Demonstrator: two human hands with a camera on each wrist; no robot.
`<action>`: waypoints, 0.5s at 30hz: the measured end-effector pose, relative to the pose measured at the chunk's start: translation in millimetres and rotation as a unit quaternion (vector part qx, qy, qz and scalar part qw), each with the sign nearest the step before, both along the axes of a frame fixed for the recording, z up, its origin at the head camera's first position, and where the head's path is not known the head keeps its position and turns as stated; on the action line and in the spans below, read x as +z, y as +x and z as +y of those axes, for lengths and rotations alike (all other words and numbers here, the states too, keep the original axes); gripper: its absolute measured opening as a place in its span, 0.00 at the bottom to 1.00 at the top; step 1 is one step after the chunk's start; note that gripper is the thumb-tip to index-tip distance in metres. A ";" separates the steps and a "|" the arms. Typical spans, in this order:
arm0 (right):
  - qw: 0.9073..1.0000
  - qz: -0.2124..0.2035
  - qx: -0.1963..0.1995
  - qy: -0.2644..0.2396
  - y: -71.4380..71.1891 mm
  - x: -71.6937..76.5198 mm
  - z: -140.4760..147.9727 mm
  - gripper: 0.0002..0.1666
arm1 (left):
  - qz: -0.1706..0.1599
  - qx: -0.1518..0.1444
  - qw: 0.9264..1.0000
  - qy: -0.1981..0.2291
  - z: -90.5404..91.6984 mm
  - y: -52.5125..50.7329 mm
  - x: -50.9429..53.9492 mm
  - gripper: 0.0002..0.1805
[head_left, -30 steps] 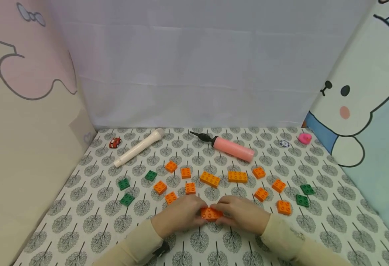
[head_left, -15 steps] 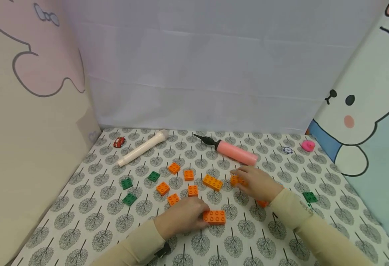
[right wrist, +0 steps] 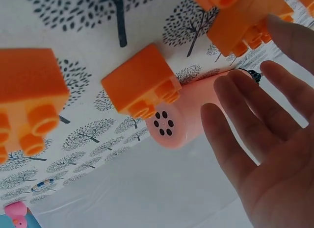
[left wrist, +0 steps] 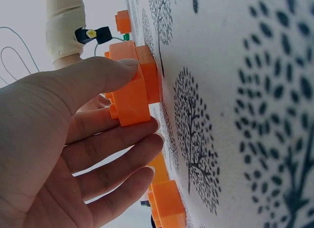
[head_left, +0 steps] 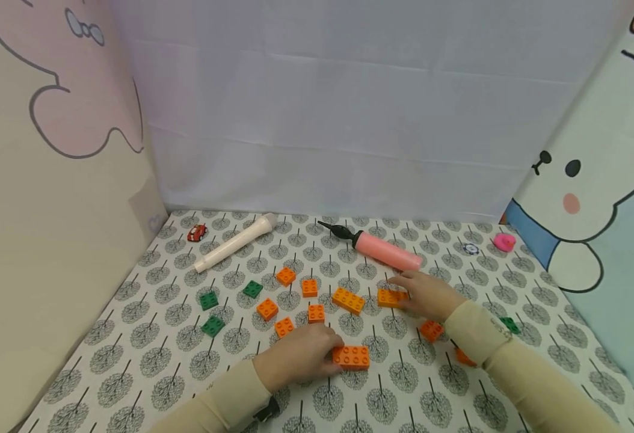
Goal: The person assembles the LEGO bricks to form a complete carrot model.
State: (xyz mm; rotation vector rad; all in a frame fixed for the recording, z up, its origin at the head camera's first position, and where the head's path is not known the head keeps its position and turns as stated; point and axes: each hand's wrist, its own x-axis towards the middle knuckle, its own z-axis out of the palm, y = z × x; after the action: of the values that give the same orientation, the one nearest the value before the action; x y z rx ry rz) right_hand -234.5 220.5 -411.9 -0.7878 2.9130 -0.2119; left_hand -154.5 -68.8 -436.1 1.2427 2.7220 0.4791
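On the patterned cloth in the head view, my left hand (head_left: 299, 355) holds a long orange toy building brick (head_left: 352, 357). In the left wrist view the thumb lies on one side of this brick (left wrist: 128, 90) and fingers on the other; another orange piece (left wrist: 149, 73) shows beneath it, against the cloth. My right hand (head_left: 429, 294) is beside a long yellow-orange brick (head_left: 390, 297). In the right wrist view its fingers are spread and fairly straight, with the thumb close to the studs of that brick (right wrist: 240, 22); contact is unclear.
Another yellow-orange brick (head_left: 348, 300) lies left of the right hand. Several small orange bricks (head_left: 267, 309) and green bricks (head_left: 213, 326) are scattered around. Farther back are a pink pump (head_left: 387, 251), a white stick (head_left: 236, 242), a red toy car (head_left: 197, 233) and a pink duck (head_left: 504, 242).
My right hand has left the long orange brick and moved forward and right to the yellow-orange one. My left hand stays at the orange brick. The head view has shifted slightly.
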 end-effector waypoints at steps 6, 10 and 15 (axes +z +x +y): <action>1.000 -0.024 0.003 0.005 -1.0 1.3 -2.4 0.27 | 0.004 -0.005 1.000 0.010 -0.5 -0.8 -2.0 0.11; 0.999 -0.031 0.005 0.013 -1.8 1.4 -3.8 0.26 | 0.002 -0.004 1.000 0.009 -0.6 -0.3 -2.2 0.12; 1.000 -0.018 0.018 0.011 -1.4 1.3 -5.2 0.25 | 0.000 -0.002 1.000 0.006 -0.7 -0.5 -2.2 0.12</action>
State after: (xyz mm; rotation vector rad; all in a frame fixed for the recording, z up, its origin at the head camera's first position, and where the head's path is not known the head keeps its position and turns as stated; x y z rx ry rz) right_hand -235.9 215.3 -410.5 -0.8230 2.8599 -0.1895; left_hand -155.0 -69.4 -438.3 1.2511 2.7206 0.4954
